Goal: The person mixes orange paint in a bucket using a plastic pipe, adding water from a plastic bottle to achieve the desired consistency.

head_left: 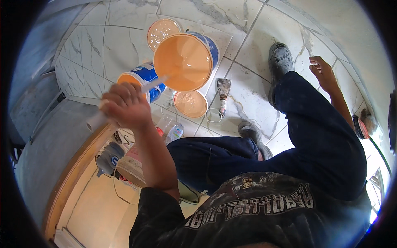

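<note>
My left hand (128,103) is closed round a white pole (96,121). The pole's far end reaches over the mouth of a large bucket (210,51), where it blurs; I cannot tell whether it touches the paint. That bucket is coated inside with wet peach-orange paint (188,66) and its mouth tilts toward me. Partly behind my left hand stands a smaller blue-and-white bucket (156,91), also orange inside. Over by my bent right knee, my right hand (323,74) hangs in the air, fingers apart, holding nothing.
Two paint-covered lids (164,34) (190,104) lie beside the buckets on marbled floor tiles. A stained scraper (223,95) rests right of them. Nearer me are a clear plastic bottle (175,133), a cardboard box (131,164) and a wooden edge (76,175). My dusty shoes (281,58) stand on the tiles.
</note>
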The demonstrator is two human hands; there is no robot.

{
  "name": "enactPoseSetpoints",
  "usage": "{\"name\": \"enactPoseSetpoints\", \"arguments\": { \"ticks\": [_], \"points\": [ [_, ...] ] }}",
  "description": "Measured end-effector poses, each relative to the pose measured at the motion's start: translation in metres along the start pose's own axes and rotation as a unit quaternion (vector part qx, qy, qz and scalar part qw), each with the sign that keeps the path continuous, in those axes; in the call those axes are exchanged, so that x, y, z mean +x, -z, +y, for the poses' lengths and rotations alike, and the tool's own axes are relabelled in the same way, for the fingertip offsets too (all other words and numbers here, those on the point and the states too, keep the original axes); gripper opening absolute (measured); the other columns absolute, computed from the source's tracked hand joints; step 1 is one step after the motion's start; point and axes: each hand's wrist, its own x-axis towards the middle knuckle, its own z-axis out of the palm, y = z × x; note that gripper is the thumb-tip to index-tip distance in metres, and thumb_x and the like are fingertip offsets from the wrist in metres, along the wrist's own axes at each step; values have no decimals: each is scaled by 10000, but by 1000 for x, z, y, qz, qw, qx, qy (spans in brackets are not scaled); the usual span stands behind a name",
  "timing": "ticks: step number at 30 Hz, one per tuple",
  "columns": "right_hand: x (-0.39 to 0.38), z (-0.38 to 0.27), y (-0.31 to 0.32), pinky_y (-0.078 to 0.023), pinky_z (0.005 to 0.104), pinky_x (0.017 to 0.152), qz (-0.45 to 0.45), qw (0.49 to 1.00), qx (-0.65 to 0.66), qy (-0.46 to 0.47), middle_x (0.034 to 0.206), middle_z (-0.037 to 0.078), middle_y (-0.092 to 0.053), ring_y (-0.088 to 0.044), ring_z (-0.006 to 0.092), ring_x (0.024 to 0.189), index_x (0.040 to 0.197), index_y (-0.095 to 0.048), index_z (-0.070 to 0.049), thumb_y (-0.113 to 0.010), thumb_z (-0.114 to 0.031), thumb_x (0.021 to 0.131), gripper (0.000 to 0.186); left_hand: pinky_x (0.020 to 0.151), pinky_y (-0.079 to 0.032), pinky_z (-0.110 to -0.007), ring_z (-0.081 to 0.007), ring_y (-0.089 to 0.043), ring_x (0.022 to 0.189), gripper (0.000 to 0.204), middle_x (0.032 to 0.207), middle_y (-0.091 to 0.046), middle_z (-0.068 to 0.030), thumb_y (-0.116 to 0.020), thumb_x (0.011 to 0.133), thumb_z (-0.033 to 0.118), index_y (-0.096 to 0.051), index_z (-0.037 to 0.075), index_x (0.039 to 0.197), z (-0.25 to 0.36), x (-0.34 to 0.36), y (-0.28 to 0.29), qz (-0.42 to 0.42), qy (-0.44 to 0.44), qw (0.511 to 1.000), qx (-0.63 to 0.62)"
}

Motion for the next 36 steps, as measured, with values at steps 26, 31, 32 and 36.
{"name": "enactPoseSetpoints", "arguments": {
  "ticks": [26,31,32,36],
  "points": [
    [-2,4,0,-503,397,915,11,999,32,-13,1140,169,-649,-638,287,1068,1215,-562,-29,-616,-202,935,333,503,-293,-308,-117,-309,514,374,592,-297,24,-444,975,354,-320,181,667,-13,46,-40,61,-13,998,16],
    [-3,2,2,-502,396,917,6,1000,19,-14,1141,165,-646,-639,288,1061,1210,-565,-26,-615,-197,933,329,493,-274,-280,-108,-286,515,401,606,-301,30,-444,987,403,-320,185,673,-5,-20,-14,-47,46,998,-12],
    [-3,4,3,-503,398,918,8,1000,25,-13,1143,165,-646,-637,290,1067,1210,-566,-28,-614,-196,933,328,490,-269,-276,-107,-284,513,418,603,-295,31,-446,989,422,-313,186,671,-2,-28,-34,-87,13,996,-20],
    [1,10,-2,-503,403,918,12,999,38,-10,1150,166,-645,-630,291,1086,1207,-568,-30,-615,-197,931,325,483,-260,-273,-99,-286,497,453,585,-291,34,-454,987,458,-293,191,659,-7,10,-65,-117,-17,988,-100]
  ]
}}
